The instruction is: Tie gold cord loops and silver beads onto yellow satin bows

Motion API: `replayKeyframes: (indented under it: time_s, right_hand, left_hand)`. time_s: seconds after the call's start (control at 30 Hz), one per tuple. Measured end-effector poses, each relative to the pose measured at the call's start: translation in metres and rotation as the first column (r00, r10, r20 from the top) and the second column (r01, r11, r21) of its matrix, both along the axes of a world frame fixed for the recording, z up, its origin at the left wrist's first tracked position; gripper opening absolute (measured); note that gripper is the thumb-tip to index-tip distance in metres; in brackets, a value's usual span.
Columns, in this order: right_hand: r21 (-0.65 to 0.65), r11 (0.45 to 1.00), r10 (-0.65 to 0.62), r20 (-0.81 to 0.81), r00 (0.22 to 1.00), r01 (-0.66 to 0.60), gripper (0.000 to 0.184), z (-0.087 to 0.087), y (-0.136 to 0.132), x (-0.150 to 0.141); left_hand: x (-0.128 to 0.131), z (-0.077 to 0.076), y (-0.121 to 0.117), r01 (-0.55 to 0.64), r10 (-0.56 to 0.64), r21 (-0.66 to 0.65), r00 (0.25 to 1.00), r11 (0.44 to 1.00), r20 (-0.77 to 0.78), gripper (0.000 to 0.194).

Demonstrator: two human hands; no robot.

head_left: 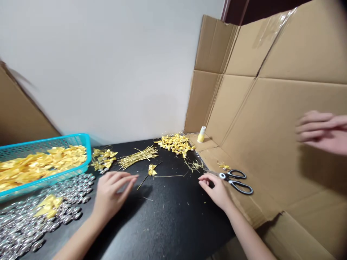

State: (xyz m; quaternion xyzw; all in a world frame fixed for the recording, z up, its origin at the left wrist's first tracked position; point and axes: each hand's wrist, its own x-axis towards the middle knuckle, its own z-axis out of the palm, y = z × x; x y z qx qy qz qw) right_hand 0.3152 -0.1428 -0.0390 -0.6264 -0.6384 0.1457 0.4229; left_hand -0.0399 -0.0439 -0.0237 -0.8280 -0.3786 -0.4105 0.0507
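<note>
My left hand [112, 191] hovers over the black table, thumb and fingertips drawn together in a pinch; whether anything fine is between them I cannot make out. Just beyond those fingertips lies a yellow ribbon flower [152, 169] with thin wire stems. One long gold wire [170, 176] runs from it toward my right hand [215, 189]. That hand is at the table's right side, fingers curled and thumb close to the index finger, its contents too small to tell. Black-handled scissors [235, 178] lie beside it, blades partly behind the fingers.
A turquoise basket [89, 151] of yellow ribbon pieces stands left, behind many silver beads [67, 187]. Farther back are a gold wire bundle [139, 156], finished flowers [176, 143] and a small yellow-and-white bottle [201, 134]. Cardboard [271, 119] walls the right; another person's hand [322, 131] shows there.
</note>
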Motion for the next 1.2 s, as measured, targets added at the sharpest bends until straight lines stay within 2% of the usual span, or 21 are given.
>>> replayKeyframes:
  time_s: [0.07, 0.17, 0.27, 0.4, 0.57, 0.73, 1.2]
  right_hand:
    - [0.013, 0.992, 0.126, -0.025, 0.992, -0.126, 0.011, 0.010, 0.004, -0.023]
    - [0.062, 0.930, 0.367, -0.052, 0.929, -0.364, 0.020, 0.025, 0.018, -0.063]
    - [0.098, 0.884, 0.465, -0.077, 0.882, -0.457, 0.026, 0.028, 0.035, -0.093]
    - [0.115, 0.879, 0.477, -0.169, 0.862, -0.464, 0.020, 0.017, 0.047, -0.109]
    - [0.116, 0.874, 0.486, -0.187, 0.853, -0.473, 0.012, 0.006, 0.043, -0.110]
    - [0.141, 0.881, 0.472, -0.206, 0.857, -0.451, 0.007, 0.007, 0.039, -0.112]
    - [0.115, 0.896, 0.444, -0.239, 0.864, -0.429, 0.010, 0.006, 0.037, -0.114]
  left_hand:
    - [0.021, 0.003, -0.017, 0.093, -0.093, -0.003, 0.995, 0.996, -0.026, 0.015]
    - [0.042, 0.003, -0.035, 0.176, -0.181, -0.112, 0.983, 0.978, -0.031, 0.018]
    - [0.045, -0.001, -0.041, 0.192, -0.197, -0.241, 0.980, 0.951, 0.003, 0.020]
    - [0.041, -0.003, -0.042, 0.194, -0.193, -0.328, 0.980, 0.925, 0.036, 0.020]
    - [0.044, -0.004, -0.045, 0.214, -0.217, -0.373, 0.976, 0.903, 0.035, 0.020]
    - [0.046, -0.006, -0.047, 0.219, -0.224, -0.375, 0.974, 0.901, 0.031, 0.019]
    - [0.046, -0.006, -0.046, 0.226, -0.242, -0.401, 0.970, 0.888, 0.012, 0.019]
